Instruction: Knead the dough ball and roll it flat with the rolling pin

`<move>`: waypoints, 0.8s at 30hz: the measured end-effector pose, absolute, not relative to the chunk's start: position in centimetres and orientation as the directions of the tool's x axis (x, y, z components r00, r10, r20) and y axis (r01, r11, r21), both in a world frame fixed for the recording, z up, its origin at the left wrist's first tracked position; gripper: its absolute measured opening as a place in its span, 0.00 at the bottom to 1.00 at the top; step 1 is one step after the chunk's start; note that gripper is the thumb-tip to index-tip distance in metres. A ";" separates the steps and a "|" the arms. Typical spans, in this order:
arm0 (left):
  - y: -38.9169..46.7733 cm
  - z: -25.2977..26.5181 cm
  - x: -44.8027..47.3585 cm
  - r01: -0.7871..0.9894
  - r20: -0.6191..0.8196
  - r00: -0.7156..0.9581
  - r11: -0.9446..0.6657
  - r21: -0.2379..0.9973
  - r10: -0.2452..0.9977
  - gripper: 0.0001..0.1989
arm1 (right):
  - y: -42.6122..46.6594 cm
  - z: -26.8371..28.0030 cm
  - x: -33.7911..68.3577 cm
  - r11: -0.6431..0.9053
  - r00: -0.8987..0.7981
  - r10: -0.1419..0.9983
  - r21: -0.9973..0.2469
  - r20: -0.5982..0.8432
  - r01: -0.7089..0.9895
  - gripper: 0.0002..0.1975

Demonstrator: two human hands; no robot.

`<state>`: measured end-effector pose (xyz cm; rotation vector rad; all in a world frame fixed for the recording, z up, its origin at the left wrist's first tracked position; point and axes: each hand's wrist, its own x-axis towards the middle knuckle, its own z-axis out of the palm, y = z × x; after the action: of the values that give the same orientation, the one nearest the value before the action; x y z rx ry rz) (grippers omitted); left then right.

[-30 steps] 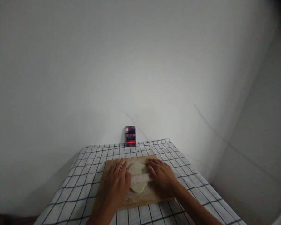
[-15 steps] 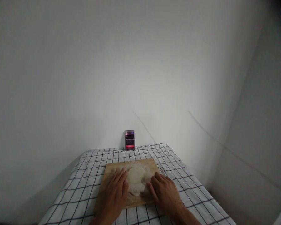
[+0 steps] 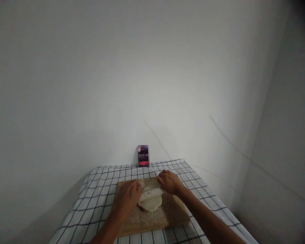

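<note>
A flour-dusted rolling pin (image 3: 151,193) lies across a flattened round of pale dough (image 3: 150,204). My left hand (image 3: 130,195) is closed over the pin's left end, and my right hand (image 3: 169,181) grips its right end, a little farther from me, so the pin slants. Both ends of the pin are hidden under my hands. The dough sticks out on the near side of the pin. Beneath it all is a wooden board (image 3: 142,223) with flour scattered over its near part.
A white cloth with dark grid lines (image 3: 91,203) covers the table. At its far edge a small, dark, pixelated upright object (image 3: 143,156) leans against the pale wall (image 3: 152,84). A thin line or cable runs along the wall at the right.
Both hands have pushed the rolling pin away from me, from the dough's near side to its far part. My right hand moved farthest. The view has shifted slightly.
</note>
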<state>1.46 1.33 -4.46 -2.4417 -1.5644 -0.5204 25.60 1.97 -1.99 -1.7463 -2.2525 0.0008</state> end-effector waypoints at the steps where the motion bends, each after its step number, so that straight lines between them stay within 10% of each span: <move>1: 1.7 -4.2 1.6 0.914 0.376 0.369 -0.405 0.018 0.850 0.17 | 2.6 -2.2 25.7 0.273 -0.234 0.950 -0.183 0.206 0.945 0.21; 24: 5.1 -2.2 2.1 0.965 0.129 0.170 -0.192 0.181 0.977 0.22 | 5.6 -3.3 26.0 0.193 -0.180 0.981 -0.219 0.074 0.956 0.18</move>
<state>2.11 5.09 -2.23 -2.4460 -2.0326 -0.3460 26.03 5.63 -3.32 -1.8704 -2.2649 0.1813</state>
